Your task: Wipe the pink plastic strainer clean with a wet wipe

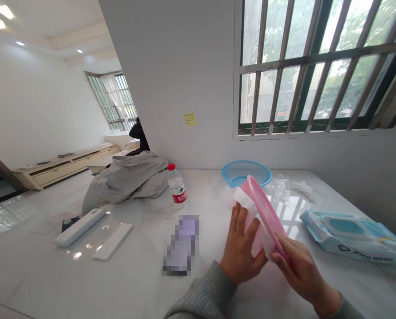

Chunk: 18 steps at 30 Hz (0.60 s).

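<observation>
Pink basket (267, 207) slants up-left from right hand (304, 267), pinching its near end; left hand (241, 253) spread, seemingly against white sheet (245, 197) inside

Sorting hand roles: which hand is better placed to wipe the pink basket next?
Likely the left. The left hand is on the white sheet against the pink basket, while the right hand grips the basket, better for steadying.
</observation>
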Motion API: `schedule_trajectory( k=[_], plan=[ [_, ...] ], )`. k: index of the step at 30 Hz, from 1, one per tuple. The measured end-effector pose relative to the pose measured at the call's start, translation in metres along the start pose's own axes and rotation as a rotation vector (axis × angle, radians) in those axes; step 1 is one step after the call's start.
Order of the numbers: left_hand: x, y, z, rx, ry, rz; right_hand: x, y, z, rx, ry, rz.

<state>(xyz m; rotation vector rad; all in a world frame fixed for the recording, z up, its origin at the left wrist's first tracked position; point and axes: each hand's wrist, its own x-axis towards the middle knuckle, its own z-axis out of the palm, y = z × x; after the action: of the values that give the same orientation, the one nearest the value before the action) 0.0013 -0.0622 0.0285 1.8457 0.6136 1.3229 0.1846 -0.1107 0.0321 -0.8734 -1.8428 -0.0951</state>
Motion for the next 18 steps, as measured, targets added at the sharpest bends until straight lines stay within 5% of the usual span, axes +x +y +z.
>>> schedule_trajectory(
  k=[9,14,18],
  plan=[
    [0.006,-0.024,-0.009,0.073,0.186,0.073,0.005,-0.007,-0.004,-0.040,-0.120,-0.057],
    [0.028,-0.022,-0.015,-0.252,0.317,-0.122,0.009,-0.018,-0.007,-0.008,-0.158,-0.093],
    [0.036,-0.033,-0.016,-0.608,0.468,-0.424,0.002,-0.020,-0.008,0.015,-0.136,-0.087]
  ],
)
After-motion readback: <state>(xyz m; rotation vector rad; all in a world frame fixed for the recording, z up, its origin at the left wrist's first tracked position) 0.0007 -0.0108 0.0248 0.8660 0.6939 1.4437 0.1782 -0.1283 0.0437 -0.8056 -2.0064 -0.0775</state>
